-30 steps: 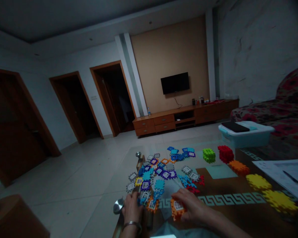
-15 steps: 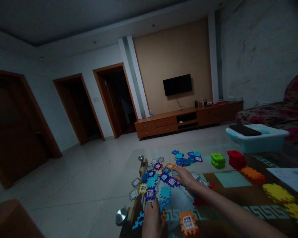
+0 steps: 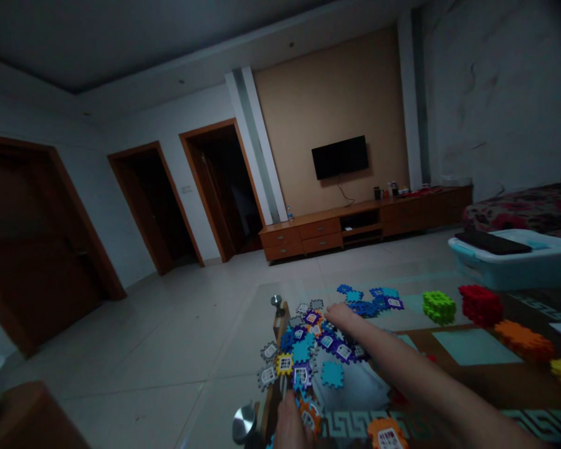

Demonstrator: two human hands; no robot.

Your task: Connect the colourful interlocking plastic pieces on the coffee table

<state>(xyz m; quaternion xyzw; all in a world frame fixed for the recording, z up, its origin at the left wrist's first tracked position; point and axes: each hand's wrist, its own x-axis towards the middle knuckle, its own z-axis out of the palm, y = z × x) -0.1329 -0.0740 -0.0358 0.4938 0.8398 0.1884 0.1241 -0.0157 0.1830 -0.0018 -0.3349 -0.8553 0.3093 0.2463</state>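
Your right hand reaches forward across the glass-topped table, palm down, with its fingers stretched out loosely and closed on nothing; the fingertips rest at the far edge of the pile of interlocking tiles. The pile lies near the table's left front corner, a loose scatter of blue, purple, grey, yellow and orange toothed squares, some overlapping. Your left hand sits at the bottom edge of the view, at the near side of the same pile, touching an orange tile; whether its fingers pinch that tile or merely lie on it cannot be told, since the hand is cut off by the frame. A further orange window tile lies just right of your left hand, below your right forearm.

Beyond the pile, well apart from both hands, stand assembled cubes: a green cube, a red cube, and an orange cube. A pale blue storage box stands behind them at the table's far side.
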